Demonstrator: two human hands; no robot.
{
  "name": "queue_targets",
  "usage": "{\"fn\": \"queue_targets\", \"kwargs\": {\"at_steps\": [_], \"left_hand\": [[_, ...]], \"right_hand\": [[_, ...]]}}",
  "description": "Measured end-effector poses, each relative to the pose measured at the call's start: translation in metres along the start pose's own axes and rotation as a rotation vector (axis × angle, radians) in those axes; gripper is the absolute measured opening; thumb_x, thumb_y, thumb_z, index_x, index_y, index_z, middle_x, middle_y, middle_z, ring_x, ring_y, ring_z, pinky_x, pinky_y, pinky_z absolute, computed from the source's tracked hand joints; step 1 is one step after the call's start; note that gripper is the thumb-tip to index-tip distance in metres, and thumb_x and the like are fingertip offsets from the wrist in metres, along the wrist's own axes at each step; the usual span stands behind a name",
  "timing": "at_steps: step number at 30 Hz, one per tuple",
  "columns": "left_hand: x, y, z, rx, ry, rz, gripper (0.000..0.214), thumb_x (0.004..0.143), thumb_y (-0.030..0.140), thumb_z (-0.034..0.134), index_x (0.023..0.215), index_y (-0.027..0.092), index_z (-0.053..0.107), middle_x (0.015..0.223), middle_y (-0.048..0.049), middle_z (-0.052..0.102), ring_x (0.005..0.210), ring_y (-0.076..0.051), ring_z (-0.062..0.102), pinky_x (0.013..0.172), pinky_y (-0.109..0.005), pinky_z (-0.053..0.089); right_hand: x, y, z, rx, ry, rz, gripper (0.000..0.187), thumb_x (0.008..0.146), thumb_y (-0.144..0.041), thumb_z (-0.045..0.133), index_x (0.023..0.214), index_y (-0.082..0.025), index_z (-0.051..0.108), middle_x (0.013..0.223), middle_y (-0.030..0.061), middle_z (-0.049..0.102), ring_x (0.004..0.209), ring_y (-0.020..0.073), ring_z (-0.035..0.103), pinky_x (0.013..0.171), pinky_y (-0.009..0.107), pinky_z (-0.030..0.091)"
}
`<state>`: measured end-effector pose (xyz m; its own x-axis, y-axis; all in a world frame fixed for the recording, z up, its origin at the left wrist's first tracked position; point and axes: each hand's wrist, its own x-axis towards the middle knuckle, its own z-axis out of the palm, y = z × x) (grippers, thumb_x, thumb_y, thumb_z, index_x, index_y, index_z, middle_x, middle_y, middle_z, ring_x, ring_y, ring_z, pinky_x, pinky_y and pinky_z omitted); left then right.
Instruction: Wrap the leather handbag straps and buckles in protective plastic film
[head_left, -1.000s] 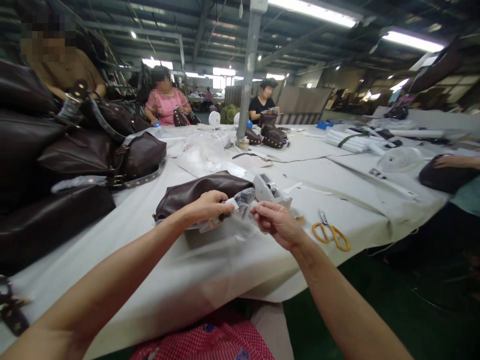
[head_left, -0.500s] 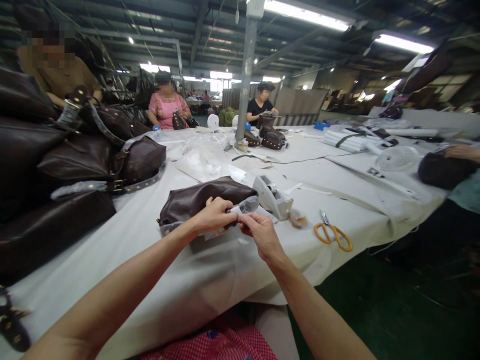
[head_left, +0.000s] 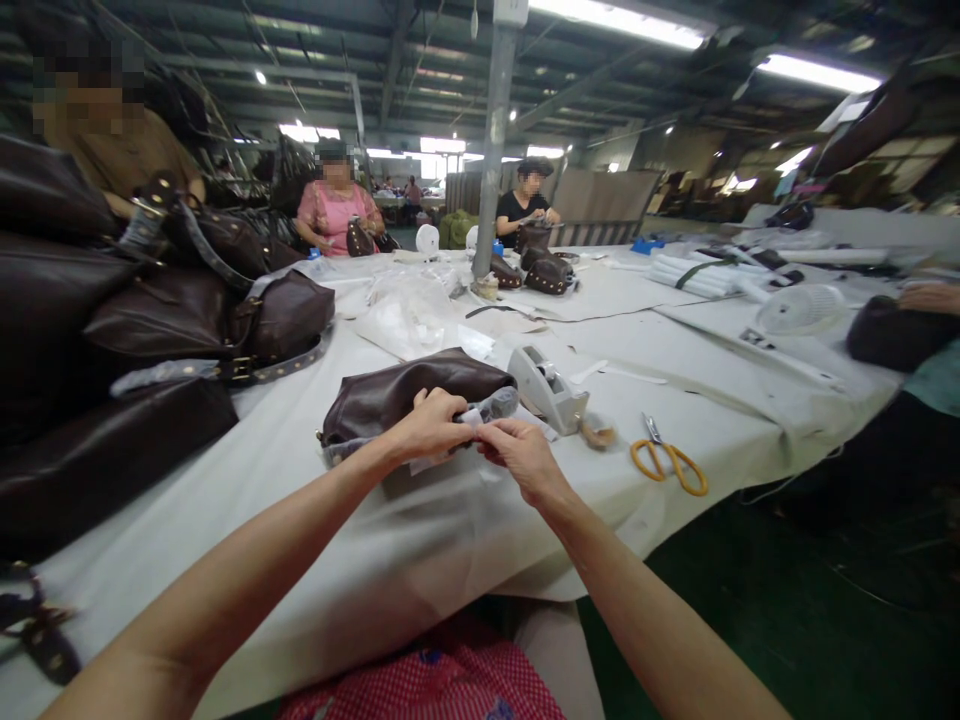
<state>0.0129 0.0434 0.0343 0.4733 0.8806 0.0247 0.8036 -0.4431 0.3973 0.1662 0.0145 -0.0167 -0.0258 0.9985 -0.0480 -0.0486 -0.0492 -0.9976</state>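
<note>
A dark brown leather handbag (head_left: 397, 385) lies on its side on the white-covered table in front of me. Along its near side runs a strap (head_left: 499, 402) wrapped in clear plastic. My left hand (head_left: 433, 425) is closed on that wrapped strap, its thumb pressing from above. Against the left thumb, my right hand (head_left: 517, 455) pinches a small piece of white wrapping (head_left: 472, 418) at the strap. The fingertips of both hands nearly touch and partly hide what lies between them. Just beyond the right hand stands a grey tape dispenser (head_left: 547, 390).
Orange-handled scissors (head_left: 667, 458) and a tape roll (head_left: 598, 432) lie to the right. Brown handbags (head_left: 165, 320) pile up at the left. A metal post (head_left: 491, 150) rises through the table. White fans (head_left: 801, 308) and plastic sheets (head_left: 409, 310) lie farther off. Several co-workers sit around.
Both hands stay together at the strap with almost the same grip. The view has shifted very slightly; the bag has hardly moved.
</note>
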Motion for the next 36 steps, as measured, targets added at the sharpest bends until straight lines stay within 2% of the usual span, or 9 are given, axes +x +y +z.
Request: {"fn": "queue_targets", "kwargs": {"at_steps": [5,8,13,15,18,22,27,31,36], "left_hand": [[-0.002,0.000,0.003,-0.034,0.027,-0.005,0.031,0.087,0.034,0.042,0.072,0.016,0.063,0.084,-0.0058,0.065,0.099,-0.025,0.054,0.103,-0.046,0.032],[-0.001,-0.002,0.006,-0.003,0.022,-0.014,0.033,0.089,0.031,0.039,0.069,0.016,0.061,0.084,-0.0060,0.064,0.098,-0.024,0.053,0.106,-0.049,0.028],[0.003,-0.004,0.005,0.007,0.012,0.019,0.033,0.089,0.030,0.039,0.067,0.016,0.059,0.079,-0.0040,0.063,0.092,-0.022,0.052,0.105,-0.045,0.029],[0.004,-0.003,0.003,-0.006,0.000,0.035,0.032,0.089,0.031,0.040,0.067,0.017,0.059,0.079,-0.0032,0.063,0.092,-0.022,0.052,0.105,-0.044,0.029],[0.004,-0.001,0.001,-0.022,-0.019,0.042,0.032,0.087,0.032,0.042,0.062,0.017,0.056,0.076,-0.0021,0.062,0.091,-0.022,0.052,0.106,-0.044,0.027],[0.004,-0.002,0.004,-0.025,-0.034,0.062,0.031,0.086,0.033,0.042,0.063,0.018,0.056,0.077,-0.0017,0.061,0.092,-0.022,0.051,0.106,-0.044,0.027],[0.004,-0.004,0.004,-0.037,-0.040,0.057,0.032,0.085,0.034,0.042,0.060,0.017,0.053,0.072,-0.0018,0.059,0.086,-0.022,0.051,0.102,-0.045,0.030],[0.004,-0.001,0.003,-0.082,-0.048,0.033,0.029,0.081,0.033,0.046,0.058,0.017,0.054,0.063,0.0001,0.056,0.077,-0.020,0.050,0.099,-0.043,0.033],[0.002,0.000,0.005,-0.119,-0.085,0.000,0.028,0.079,0.032,0.046,0.056,0.017,0.051,0.056,0.0028,0.051,0.070,-0.018,0.051,0.100,-0.045,0.032]], "right_hand": [[0.004,0.005,0.004,-0.055,0.028,-0.065,0.025,0.064,-0.039,0.068,0.053,-0.017,0.066,0.052,0.0011,0.060,0.052,0.0116,0.048,0.053,0.025,0.036],[0.004,0.008,0.005,-0.052,0.036,-0.041,0.027,0.064,-0.040,0.070,0.052,-0.017,0.065,0.052,0.0012,0.059,0.052,0.0112,0.049,0.052,0.024,0.036],[-0.007,-0.001,-0.004,0.107,-0.061,0.208,0.021,0.064,-0.035,0.077,0.071,-0.017,0.071,0.070,0.0019,0.068,0.058,0.0107,0.056,0.056,0.024,0.045],[-0.012,-0.006,-0.010,0.217,-0.129,0.308,0.019,0.065,-0.030,0.079,0.078,-0.018,0.071,0.077,0.0011,0.069,0.062,0.0113,0.060,0.063,0.029,0.053],[-0.017,-0.009,-0.015,0.315,-0.169,0.374,0.016,0.069,-0.021,0.080,0.080,-0.018,0.069,0.075,0.0003,0.068,0.062,0.0111,0.062,0.070,0.035,0.057],[-0.022,-0.006,-0.014,0.361,-0.156,0.375,0.016,0.068,-0.014,0.080,0.080,-0.016,0.068,0.073,0.0006,0.069,0.062,0.0115,0.064,0.071,0.035,0.058],[-0.028,0.007,-0.015,0.364,-0.049,0.361,0.023,0.062,-0.014,0.083,0.070,-0.016,0.063,0.062,-0.0004,0.066,0.056,0.0106,0.062,0.067,0.032,0.059],[-0.028,0.017,-0.014,0.317,0.004,0.310,0.027,0.057,-0.017,0.084,0.069,-0.018,0.060,0.054,-0.0042,0.061,0.050,0.0092,0.057,0.059,0.027,0.057],[-0.022,0.027,0.001,0.242,0.015,0.280,0.031,0.052,-0.027,0.084,0.071,-0.018,0.063,0.056,-0.0049,0.062,0.049,0.0081,0.055,0.055,0.024,0.052]]}}
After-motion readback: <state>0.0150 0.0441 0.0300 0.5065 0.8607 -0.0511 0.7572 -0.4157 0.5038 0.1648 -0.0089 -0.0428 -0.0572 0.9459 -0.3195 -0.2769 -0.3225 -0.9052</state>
